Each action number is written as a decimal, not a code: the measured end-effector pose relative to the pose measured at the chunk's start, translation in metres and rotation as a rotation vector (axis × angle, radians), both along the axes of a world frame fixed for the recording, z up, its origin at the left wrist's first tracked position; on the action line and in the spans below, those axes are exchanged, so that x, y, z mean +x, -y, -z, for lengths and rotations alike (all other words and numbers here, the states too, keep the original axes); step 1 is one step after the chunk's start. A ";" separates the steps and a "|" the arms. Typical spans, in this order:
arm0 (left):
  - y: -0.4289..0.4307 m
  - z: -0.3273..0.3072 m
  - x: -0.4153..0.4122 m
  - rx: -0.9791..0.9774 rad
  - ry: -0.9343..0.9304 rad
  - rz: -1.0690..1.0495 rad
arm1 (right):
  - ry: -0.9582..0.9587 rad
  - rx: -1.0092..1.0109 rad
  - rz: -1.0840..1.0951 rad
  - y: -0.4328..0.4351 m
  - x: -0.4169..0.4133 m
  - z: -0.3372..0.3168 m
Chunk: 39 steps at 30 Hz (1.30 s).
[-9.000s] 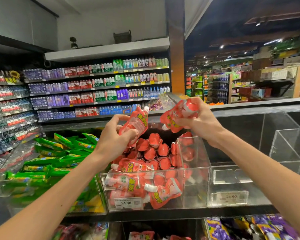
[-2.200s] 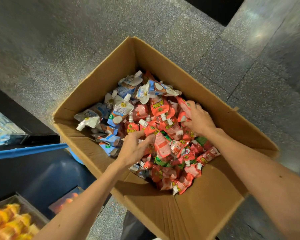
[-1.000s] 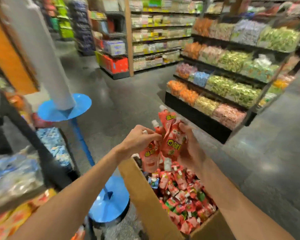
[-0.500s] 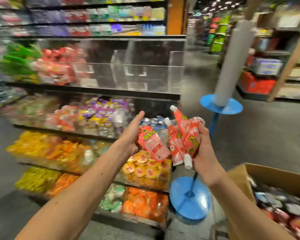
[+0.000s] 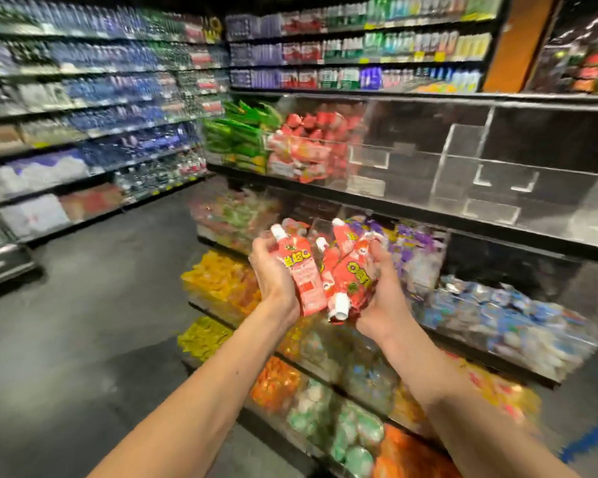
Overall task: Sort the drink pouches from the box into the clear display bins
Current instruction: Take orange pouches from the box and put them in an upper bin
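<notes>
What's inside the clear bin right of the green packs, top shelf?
Only red pouches show, heaped high in the clear bin. The heap covers the bin's bottom and back, so anything beneath is hidden.

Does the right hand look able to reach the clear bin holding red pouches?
Probably yes: no obstacle shows between the right hand and the clear bin above it, though this hand grips several red pouches.

floor (image 5: 83, 322): dark grey, speckled | left shelves (image 5: 83, 98): rows of bottles, blurred | back shelves (image 5: 359, 46): colourful bottles, yellow price tags | pillar (image 5: 518, 39): orange, top right | light: dim aisle, brighter shelves
</notes>
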<state>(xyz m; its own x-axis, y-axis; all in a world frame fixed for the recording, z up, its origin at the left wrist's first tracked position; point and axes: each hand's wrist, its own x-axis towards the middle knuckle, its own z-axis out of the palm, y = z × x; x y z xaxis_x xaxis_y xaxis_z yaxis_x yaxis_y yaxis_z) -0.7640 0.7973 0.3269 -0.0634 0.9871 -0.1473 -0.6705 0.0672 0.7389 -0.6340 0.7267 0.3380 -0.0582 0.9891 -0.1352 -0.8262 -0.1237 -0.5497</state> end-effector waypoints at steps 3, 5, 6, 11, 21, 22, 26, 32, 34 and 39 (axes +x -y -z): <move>-0.024 -0.015 -0.031 0.009 -0.026 -0.065 | 0.003 0.049 -0.006 -0.036 -0.035 -0.012; -0.035 -0.037 -0.041 0.086 -0.136 -0.101 | -0.020 0.084 -0.012 -0.061 -0.051 -0.020; -0.037 -0.050 -0.044 0.130 -0.240 -0.101 | -0.034 0.095 -0.019 -0.074 -0.057 -0.022; -0.092 -0.069 -0.061 0.277 -0.513 -0.121 | -0.061 0.138 -0.004 -0.146 -0.068 -0.044; -0.234 -0.100 -0.054 0.546 -0.860 0.041 | -0.067 0.232 0.101 -0.289 -0.043 -0.096; -0.249 -0.106 -0.054 0.551 -0.855 0.084 | -0.050 0.234 0.094 -0.302 -0.037 -0.101; -0.301 -0.125 -0.049 0.621 -0.859 0.145 | 0.041 0.258 0.146 -0.339 -0.021 -0.121; -0.390 -0.176 -0.052 0.733 -0.931 0.085 | 0.150 0.403 0.393 -0.379 0.025 -0.170; -0.429 -0.183 -0.049 0.785 -1.074 0.104 | 0.190 0.443 0.460 -0.391 0.042 -0.178; -0.504 -0.170 -0.018 1.010 -1.517 0.332 | 0.215 0.489 0.549 -0.410 0.059 -0.181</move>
<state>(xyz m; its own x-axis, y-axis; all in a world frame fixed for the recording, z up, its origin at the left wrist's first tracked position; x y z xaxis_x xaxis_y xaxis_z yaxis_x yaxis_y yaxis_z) -0.7822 1.3015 0.4965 0.6290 0.6513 0.4245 0.4709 -0.7536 0.4586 -0.5747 1.1370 0.5193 0.4374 0.8184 0.3726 -0.5677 0.5727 -0.5915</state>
